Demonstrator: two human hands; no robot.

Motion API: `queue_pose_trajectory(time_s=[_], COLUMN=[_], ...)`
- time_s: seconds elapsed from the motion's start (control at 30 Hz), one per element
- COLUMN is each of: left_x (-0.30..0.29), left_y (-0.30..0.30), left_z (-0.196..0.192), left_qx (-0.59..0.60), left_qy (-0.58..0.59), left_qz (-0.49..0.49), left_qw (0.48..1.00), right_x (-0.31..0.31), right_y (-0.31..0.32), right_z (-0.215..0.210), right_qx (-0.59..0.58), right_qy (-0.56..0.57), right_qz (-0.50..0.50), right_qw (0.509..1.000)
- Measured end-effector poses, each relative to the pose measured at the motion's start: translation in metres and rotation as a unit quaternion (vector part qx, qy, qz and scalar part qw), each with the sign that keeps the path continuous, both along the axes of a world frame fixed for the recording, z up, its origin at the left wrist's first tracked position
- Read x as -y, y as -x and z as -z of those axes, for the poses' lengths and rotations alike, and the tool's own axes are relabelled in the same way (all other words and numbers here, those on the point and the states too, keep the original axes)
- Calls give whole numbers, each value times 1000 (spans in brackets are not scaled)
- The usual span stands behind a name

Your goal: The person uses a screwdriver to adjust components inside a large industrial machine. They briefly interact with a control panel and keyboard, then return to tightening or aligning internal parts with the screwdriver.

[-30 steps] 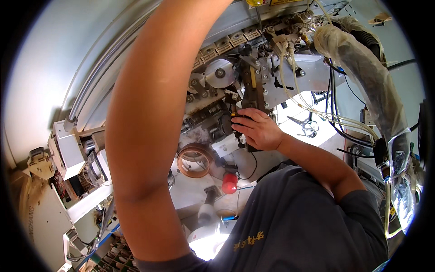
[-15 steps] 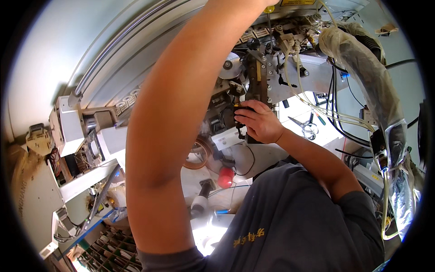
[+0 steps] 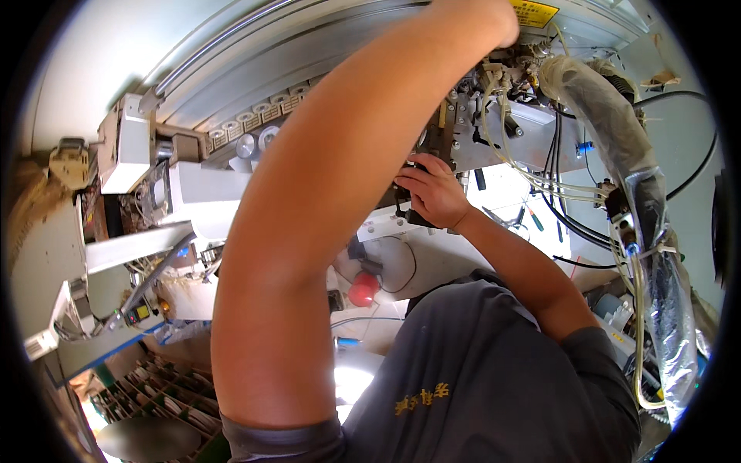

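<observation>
My left arm crosses the middle of the view up to the top, where my left hand [image 3: 494,21] is curled beside the machine. Its fingers are turned away and slightly blurred, so whatever it holds is hidden. Lower down, my right hand [image 3: 436,193] grips a small black machine part, with its fingers over the top and its thumb below. Just above that hand rises a dark upright metal bracket [image 3: 442,145] with bolts along its side. My left forearm covers much of the mechanism to the left of the bracket.
Pale air tubes [image 3: 532,179] and a plastic-wrapped hose [image 3: 617,127] hang at the right. A screwdriver [image 3: 534,219] lies on a white surface beyond my right forearm. Below the machine sits a red dome [image 3: 363,289]. A row of round fittings [image 3: 262,114] lines the machine's back left.
My left hand has shifted right, and the yellow-handled tool seen beneath it no longer shows. The whole view has tilted, uncovering more of the back-left machine. My right hand keeps its grip.
</observation>
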State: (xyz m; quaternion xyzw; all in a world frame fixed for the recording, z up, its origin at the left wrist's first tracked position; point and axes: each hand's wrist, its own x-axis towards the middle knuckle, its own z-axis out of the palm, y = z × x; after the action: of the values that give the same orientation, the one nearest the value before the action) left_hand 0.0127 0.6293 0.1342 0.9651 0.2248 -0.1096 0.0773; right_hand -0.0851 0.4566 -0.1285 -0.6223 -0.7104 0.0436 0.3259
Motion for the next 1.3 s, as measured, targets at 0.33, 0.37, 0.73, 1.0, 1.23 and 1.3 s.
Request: queue_pose_trajectory(time_s=[0.33, 0.37, 0.73, 1.0, 1.23, 1.3], left_x=[65, 80, 115, 130, 100, 81], left_y=[39, 37, 96, 126, 121, 110], left_z=[39, 40, 75, 112, 100, 95], left_qx=[61, 76, 77, 85, 103, 120], left_qy=[-32, -25, -11, -52, -94, -97], left_qz=[-100, -73, -80, -66, 44, 96], left_qw=[993, 994, 994, 993, 989, 983], right_x=[-2, 2, 3, 7, 6, 9], right_y=[7, -6, 10, 16, 14, 12], right_z=[11, 21, 47, 44, 32, 11], right_qx=[-78, -89, -201, -308, -215, -212], right_qy=[-57, -53, -26, 39, 25, 40], right_qz=[-7, 12, -54, -122, -38, -33], right_qw=[995, 994, 978, 943, 976, 976])
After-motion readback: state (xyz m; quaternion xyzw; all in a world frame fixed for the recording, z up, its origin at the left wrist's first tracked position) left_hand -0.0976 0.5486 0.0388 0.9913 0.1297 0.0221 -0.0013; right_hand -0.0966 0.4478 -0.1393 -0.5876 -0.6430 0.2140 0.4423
